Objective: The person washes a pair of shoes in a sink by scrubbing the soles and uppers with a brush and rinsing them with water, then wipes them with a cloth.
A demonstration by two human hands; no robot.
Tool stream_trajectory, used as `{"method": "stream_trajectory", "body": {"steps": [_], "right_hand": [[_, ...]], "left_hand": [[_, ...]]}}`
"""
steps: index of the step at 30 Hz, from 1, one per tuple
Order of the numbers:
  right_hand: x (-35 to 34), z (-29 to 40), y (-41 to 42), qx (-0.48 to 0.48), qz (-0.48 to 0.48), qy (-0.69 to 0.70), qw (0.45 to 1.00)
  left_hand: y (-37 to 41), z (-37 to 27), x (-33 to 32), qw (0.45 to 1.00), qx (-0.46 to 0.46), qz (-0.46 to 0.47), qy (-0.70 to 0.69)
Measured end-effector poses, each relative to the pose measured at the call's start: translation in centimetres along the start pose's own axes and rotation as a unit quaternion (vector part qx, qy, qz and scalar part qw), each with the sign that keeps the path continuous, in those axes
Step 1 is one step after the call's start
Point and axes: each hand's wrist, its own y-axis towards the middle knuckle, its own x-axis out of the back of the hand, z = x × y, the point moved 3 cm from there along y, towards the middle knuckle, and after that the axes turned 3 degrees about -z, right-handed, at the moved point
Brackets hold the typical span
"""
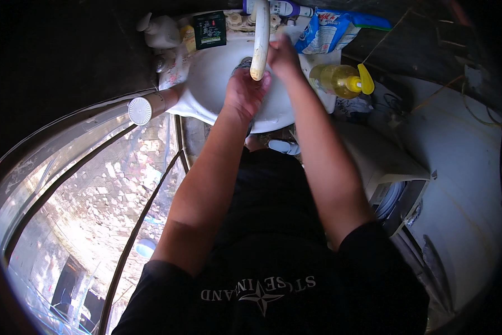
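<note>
Over the white washbasin [209,79], my left hand [246,93] lies palm up just below the end of a white curved tap spout [260,46]. The spout hides part of its fingers. Right behind these fingers shows a dark grey patterned item [245,63]; whether the hand holds it or it belongs to the basin I cannot tell. My right hand [285,57] is blurred beside the spout, on its right, below the tap handle [275,21]. Its fingers are partly hidden, so its grip is unclear.
Along the basin's back rim are a white pump bottle [162,33], a dark green sachet [210,30], a purple-and-white tube [286,7] and a blue-and-white bag [328,33]. A yellow pump bottle [338,79] lies at right. A capped cylinder [144,109] is by the left window.
</note>
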Motion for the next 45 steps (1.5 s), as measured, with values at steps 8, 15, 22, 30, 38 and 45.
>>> {"method": "stream_trajectory", "body": {"steps": [8, 15, 22, 30, 38, 45], "right_hand": [[-2.0, -3.9, -8.2, -0.278, 0.100, 0.604, 0.740], [-2.2, -4.4, -8.6, -0.325, 0.107, 0.619, 0.707], [-3.7, -3.7, -8.3, -0.316, 0.112, 0.629, 0.701], [-4.5, -3.5, -9.4, -0.384, 0.092, 0.510, 0.764], [-5.5, -2.8, -10.1, -0.440, 0.093, 0.513, 0.731], [-6.4, -5.3, -8.8, -0.373, 0.086, 0.509, 0.771]], "left_hand": [[2.9, 3.9, -2.6, 0.990, -0.033, 0.081, -0.109], [-0.3, 1.7, -6.0, 0.859, -0.206, -0.061, 0.465], [4.9, 3.4, -1.6, 0.996, -0.076, 0.045, -0.025], [3.3, 2.1, -0.9, 0.995, -0.083, -0.007, -0.057], [5.2, 0.7, 2.6, 0.746, -0.359, 0.052, 0.559], [3.4, 1.8, 1.9, 0.881, -0.253, -0.028, 0.399]]}}
